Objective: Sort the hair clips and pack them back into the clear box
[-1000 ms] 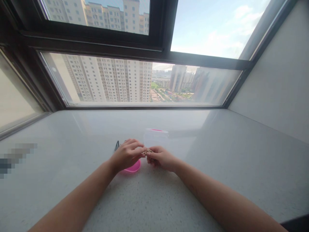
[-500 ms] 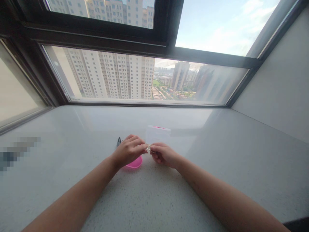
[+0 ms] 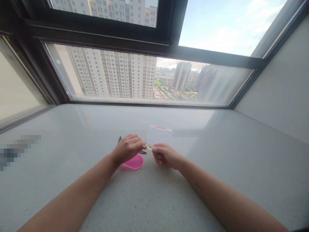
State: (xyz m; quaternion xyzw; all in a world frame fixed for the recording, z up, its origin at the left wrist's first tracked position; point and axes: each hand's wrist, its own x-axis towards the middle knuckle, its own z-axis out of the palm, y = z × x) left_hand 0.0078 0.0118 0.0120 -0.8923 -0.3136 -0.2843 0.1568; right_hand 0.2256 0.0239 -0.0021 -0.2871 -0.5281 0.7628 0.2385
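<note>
my left hand (image 3: 129, 147) and right hand (image 3: 167, 156) pinch a slim gold piece (image 3: 149, 147), likely light, stiff; grip its ends.

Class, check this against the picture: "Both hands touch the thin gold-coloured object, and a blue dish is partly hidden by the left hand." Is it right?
Not quite: the dish is pink, not blue, as the head view shows. The left hand partly hides it, and that hand and the right hand both touch the thin gold-coloured object.
</note>
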